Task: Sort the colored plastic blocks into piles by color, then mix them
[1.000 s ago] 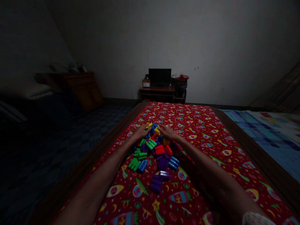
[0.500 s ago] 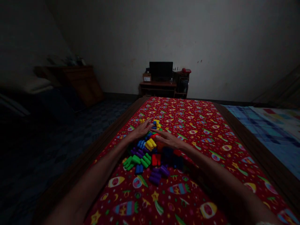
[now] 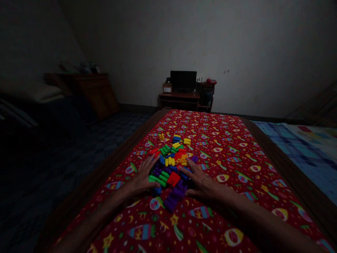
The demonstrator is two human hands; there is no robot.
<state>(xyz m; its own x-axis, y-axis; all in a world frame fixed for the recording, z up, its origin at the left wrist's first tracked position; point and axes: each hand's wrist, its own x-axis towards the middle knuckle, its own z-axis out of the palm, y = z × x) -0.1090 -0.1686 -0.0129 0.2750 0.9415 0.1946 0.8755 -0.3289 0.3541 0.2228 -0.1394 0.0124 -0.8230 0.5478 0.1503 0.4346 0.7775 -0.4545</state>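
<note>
A heap of plastic building blocks lies on the red printed cloth (image 3: 210,218), between my two hands. My left hand (image 3: 143,177) is open at the heap's left side, its fingers spread beside green blocks (image 3: 158,179). On the other side my right hand (image 3: 201,179) is open too, fingertips at the blue and purple blocks. Red blocks (image 3: 173,179) and yellow blocks (image 3: 170,161) lie in the middle. Purple blocks (image 3: 173,198) sit nearest me. Farther off are a blue block (image 3: 176,139) and a single yellow piece (image 3: 161,137).
A desk with a dark monitor (image 3: 183,81) stands by the far wall. To the left is a wooden cabinet (image 3: 94,93) on the checked floor. Blue plaid bedding (image 3: 279,140) lies at the right, past the brown edge (image 3: 258,135).
Both hands have come back toward me and moved apart to either side of the heap. The blocks beneath them now show, and the near ones have been pushed closer together.
</note>
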